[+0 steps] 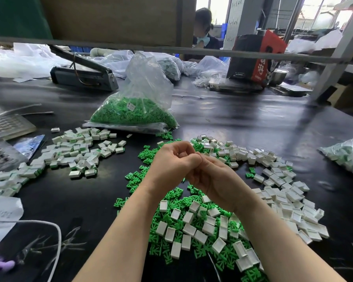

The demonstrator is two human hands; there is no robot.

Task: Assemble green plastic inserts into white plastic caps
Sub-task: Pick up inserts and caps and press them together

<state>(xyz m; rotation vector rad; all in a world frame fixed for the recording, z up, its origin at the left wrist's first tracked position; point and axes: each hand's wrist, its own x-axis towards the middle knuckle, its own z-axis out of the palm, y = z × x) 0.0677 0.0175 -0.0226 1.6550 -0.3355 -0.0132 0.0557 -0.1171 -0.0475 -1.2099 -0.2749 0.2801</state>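
My left hand (171,161) and my right hand (214,178) meet fingertip to fingertip above the middle of the black table. Both have their fingers curled inward, and whatever lies between them is hidden. Under and in front of my hands lies a heap of loose green inserts (171,226) mixed with empty white caps (200,231). More empty white caps (283,184) spread to the right. To the left sits a pile of caps with green inserts in them (77,151). A clear bag of green inserts (135,112) stands behind.
A grey heat sealer (84,75) and plastic bags lie at the back, with a red and black box (257,58) at the back right. A bag of parts (348,155) is at the right edge. A white cable (55,237) and trays are at the left. A person sits beyond the table.
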